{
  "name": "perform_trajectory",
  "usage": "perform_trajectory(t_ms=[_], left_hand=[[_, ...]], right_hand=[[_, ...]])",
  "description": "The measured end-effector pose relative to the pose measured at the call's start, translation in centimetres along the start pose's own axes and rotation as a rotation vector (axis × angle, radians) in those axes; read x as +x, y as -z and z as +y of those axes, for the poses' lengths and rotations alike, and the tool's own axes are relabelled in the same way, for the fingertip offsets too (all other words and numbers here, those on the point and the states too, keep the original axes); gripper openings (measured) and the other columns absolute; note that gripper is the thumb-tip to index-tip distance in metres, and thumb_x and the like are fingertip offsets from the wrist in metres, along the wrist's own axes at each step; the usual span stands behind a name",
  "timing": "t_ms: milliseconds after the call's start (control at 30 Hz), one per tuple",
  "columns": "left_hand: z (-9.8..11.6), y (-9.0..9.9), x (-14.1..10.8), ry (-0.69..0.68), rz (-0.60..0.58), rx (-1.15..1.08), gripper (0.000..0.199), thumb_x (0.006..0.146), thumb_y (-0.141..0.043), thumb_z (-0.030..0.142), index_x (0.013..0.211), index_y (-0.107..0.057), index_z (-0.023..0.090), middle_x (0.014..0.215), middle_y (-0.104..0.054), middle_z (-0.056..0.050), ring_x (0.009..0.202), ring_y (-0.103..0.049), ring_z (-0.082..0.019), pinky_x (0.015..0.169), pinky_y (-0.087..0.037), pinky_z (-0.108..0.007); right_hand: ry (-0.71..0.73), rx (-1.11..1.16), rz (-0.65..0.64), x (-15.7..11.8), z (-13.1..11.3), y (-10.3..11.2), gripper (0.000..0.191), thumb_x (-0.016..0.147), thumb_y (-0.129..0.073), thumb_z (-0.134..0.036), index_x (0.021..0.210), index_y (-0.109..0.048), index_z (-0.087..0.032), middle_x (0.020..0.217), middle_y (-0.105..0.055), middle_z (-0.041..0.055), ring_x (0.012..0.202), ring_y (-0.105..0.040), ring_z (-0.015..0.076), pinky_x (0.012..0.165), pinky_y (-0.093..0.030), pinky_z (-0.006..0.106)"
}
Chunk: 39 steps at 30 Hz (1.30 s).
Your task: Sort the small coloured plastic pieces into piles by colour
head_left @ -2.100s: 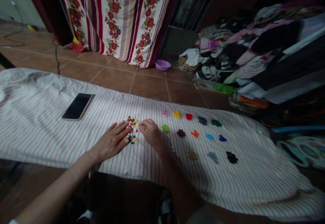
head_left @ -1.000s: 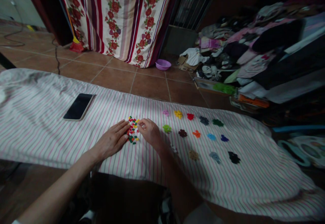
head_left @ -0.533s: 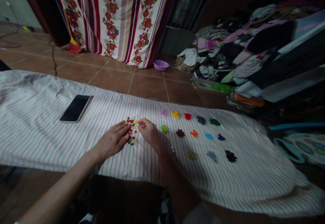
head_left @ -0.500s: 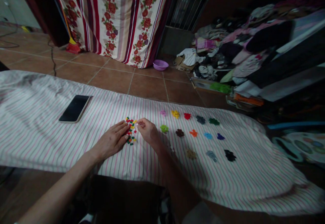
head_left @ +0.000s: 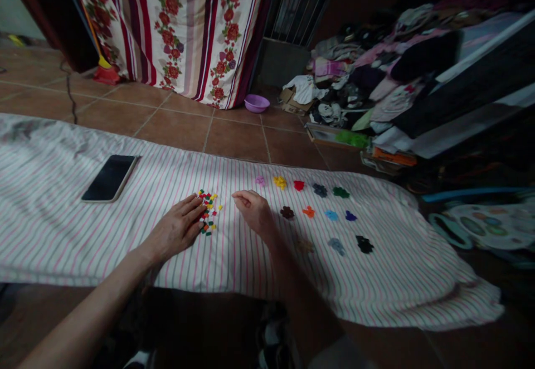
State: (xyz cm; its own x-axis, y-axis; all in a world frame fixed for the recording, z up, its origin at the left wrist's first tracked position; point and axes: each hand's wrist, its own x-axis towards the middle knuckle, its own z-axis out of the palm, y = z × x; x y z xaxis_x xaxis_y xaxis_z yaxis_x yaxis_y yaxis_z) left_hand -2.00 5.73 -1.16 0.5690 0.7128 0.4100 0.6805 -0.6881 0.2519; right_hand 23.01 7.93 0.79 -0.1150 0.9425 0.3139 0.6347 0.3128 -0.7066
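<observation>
My left hand (head_left: 178, 225) lies flat on the striped cloth, fingers stretched out. Its fingertips rest at the edge of a small heap of mixed coloured pieces (head_left: 208, 213) in red, green, yellow, orange and white. To the right of that heap, my right hand (head_left: 256, 213) hovers or rests with fingers curled into a pinch; whatever may be between the fingertips is too small to make out. Beyond it, sorted piles lie in rows: pink pieces (head_left: 259, 180), yellow pieces (head_left: 280, 182), red pieces (head_left: 298, 185), brown pieces (head_left: 287, 212) and orange pieces (head_left: 309, 212).
Farther right are dark green pieces (head_left: 341, 192), light blue pieces (head_left: 331, 215), grey pieces (head_left: 336, 246) and black pieces (head_left: 365, 244). A phone (head_left: 109, 178) lies at the left on the cloth. A purple basin (head_left: 256, 103) stands on the tiled floor behind.
My right hand has drawn back rightward from the mixed pieces and now covers the lime green pile. My left hand stays on the heap. The whole view has shifted slightly.
</observation>
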Motion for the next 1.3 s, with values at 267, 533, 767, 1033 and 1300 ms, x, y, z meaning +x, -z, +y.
perform_trajectory(t_ms=[267,533,767,1033,1300], left_hand=[[0.1,-0.4,0.2,-0.007,0.023,-0.017,0.042,0.095,-0.042,0.033,0.126,-0.060,0.012,0.135,-0.059,-0.014,0.136,-0.045,-0.027,0.109,-0.047,-0.048],[0.4,-0.3,0.2,0.021,0.021,-0.011,0.043,0.096,-0.040,0.036,0.125,-0.061,0.012,0.135,-0.059,-0.013,0.137,-0.044,-0.027,0.110,-0.046,-0.048],[0.6,-0.2,0.5,0.054,0.002,-0.027,0.044,0.096,-0.038,0.039,0.125,-0.061,0.015,0.137,-0.058,-0.011,0.139,-0.042,-0.026,0.111,-0.044,-0.049],[0.7,-0.3,0.5,0.073,0.001,-0.049,0.044,0.097,-0.037,0.039,0.125,-0.061,0.016,0.137,-0.058,-0.010,0.139,-0.041,-0.026,0.112,-0.043,-0.050],[0.5,0.0,0.6,0.050,0.004,-0.032,0.046,0.098,-0.033,0.036,0.125,-0.060,0.012,0.137,-0.057,-0.013,0.139,-0.041,-0.026,0.112,-0.044,-0.050]], right_hand=[[-0.070,-0.028,-0.004,-2.1,2.0,4.4,0.018,0.084,-0.052,-0.024,0.093,-0.067,-0.019,0.079,-0.069,0.0038,0.073,-0.064,0.0161,0.070,-0.050,0.027],[-0.035,-0.068,-0.107,-4.3,3.0,7.1,0.010,0.082,-0.056,-0.023,0.081,-0.065,-0.020,0.075,-0.067,0.0012,0.067,-0.061,0.0136,0.065,-0.047,0.025],[0.036,-0.076,-0.219,-5.3,3.0,7.5,0.014,0.082,-0.055,-0.017,0.080,-0.069,-0.019,0.078,-0.069,0.0020,0.067,-0.061,0.0129,0.067,-0.047,0.026],[0.064,-0.122,-0.273,-5.9,3.4,7.9,0.013,0.080,-0.059,-0.017,0.080,-0.071,-0.020,0.081,-0.070,0.0025,0.075,-0.062,0.0142,0.071,-0.049,0.027],[0.093,-0.142,-0.323,-5.9,3.4,7.9,0.014,0.082,-0.059,-0.017,0.081,-0.073,-0.021,0.081,-0.069,0.0026,0.080,-0.063,0.0149,0.078,-0.048,0.029]])
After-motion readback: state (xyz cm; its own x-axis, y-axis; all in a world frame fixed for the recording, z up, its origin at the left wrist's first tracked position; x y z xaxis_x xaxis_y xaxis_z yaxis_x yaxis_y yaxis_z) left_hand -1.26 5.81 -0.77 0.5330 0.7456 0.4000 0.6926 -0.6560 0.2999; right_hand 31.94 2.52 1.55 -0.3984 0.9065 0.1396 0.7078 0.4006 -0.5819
